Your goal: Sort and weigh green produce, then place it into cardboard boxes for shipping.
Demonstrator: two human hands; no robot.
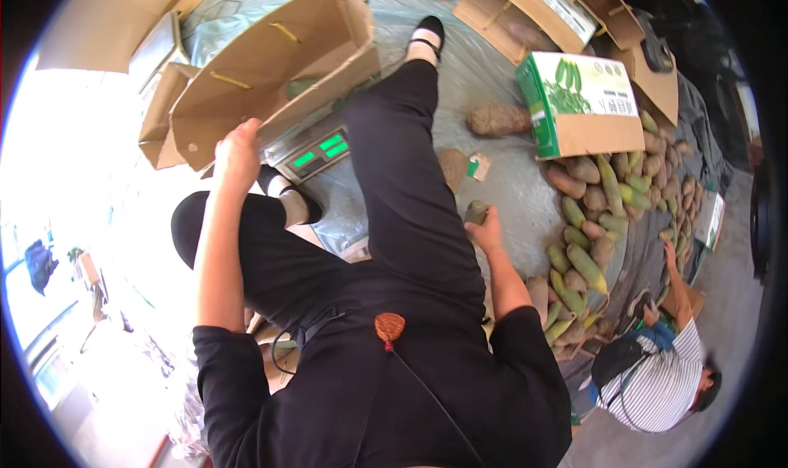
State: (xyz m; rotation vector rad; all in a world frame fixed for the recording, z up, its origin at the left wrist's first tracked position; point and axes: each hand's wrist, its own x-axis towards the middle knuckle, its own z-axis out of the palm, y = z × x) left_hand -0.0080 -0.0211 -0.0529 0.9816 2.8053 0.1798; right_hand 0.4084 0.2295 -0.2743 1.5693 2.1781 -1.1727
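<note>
Here on the left, the left hand is curled at the near rim of a long, open brown cardboard box, a grey scale with green-lit displays just beside it. Across to the right, the right hand grips a stubby dark-green vegetable, long axis foreshortened, the box lying ahead and leftward, nearer the left hand; farther right, elongated green-and-brown vegetables lie heaped.

I see dark characters on the white-and-green carton at upper right; the green-lit scale display, upper left of centre, is too small to read.
</note>
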